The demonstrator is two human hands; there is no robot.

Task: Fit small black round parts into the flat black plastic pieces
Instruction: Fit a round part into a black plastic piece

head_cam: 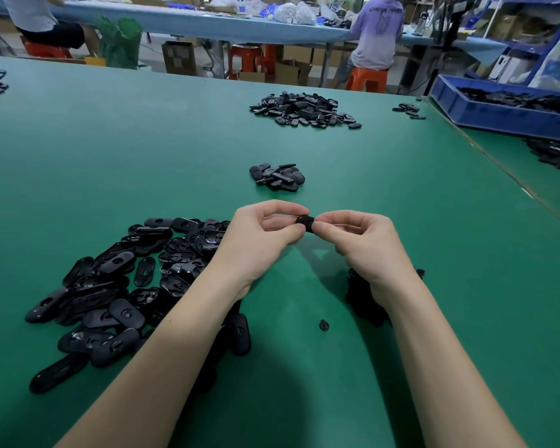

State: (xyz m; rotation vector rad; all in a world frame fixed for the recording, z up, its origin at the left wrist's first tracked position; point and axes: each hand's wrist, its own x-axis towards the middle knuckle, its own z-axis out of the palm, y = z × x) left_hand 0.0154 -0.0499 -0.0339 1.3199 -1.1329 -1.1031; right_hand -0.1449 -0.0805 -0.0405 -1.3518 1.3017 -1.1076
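step: fitting | your left hand (265, 231) and right hand (353, 236) pinch one black piece (305, 222) above the green table (143, 140) | next: press round part home, likely

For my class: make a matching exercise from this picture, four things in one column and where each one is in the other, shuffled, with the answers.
Things
1. large pile of flat black pieces
2. blue crate
3. loose small round part
4. orange stool

Places
A. under a seated person at the far table
B. on the green mat between the forearms
C. at the right edge of the table
D. beside the left forearm

Pairs: 1-D, 2-C, 3-B, 4-A
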